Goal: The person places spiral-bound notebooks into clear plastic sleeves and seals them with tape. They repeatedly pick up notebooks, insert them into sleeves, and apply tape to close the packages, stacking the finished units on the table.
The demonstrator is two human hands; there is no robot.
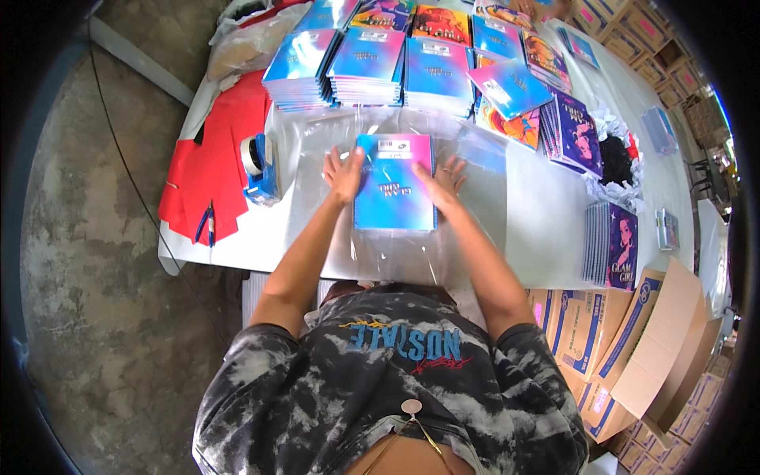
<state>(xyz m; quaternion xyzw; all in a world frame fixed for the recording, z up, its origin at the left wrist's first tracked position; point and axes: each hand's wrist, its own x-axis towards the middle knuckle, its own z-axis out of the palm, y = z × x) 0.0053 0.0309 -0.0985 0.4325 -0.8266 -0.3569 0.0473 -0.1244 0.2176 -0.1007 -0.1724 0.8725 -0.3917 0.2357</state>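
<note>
A blue-and-pink spiral notebook [394, 207] lies in front of me, its coil along the left edge; I cannot tell whether others are under it. Clear plastic film [384, 257] spreads beneath and around it. My left hand [343, 172] is open, fingers spread, with the thumb against the notebook's left edge. On the other side, my right hand [443, 180] is also open; its thumb touches the cover near the right edge and its fingers stretch out over the film.
Stacks of notebooks [366, 67] line the table's far side. Purple notebooks [622, 245] stand at the right. At left are a blue tape dispenser [263, 178], red cloth-like material [226, 150] and a blue-handled cutting tool [207, 224]. An opened carton [657, 340] sits at lower right.
</note>
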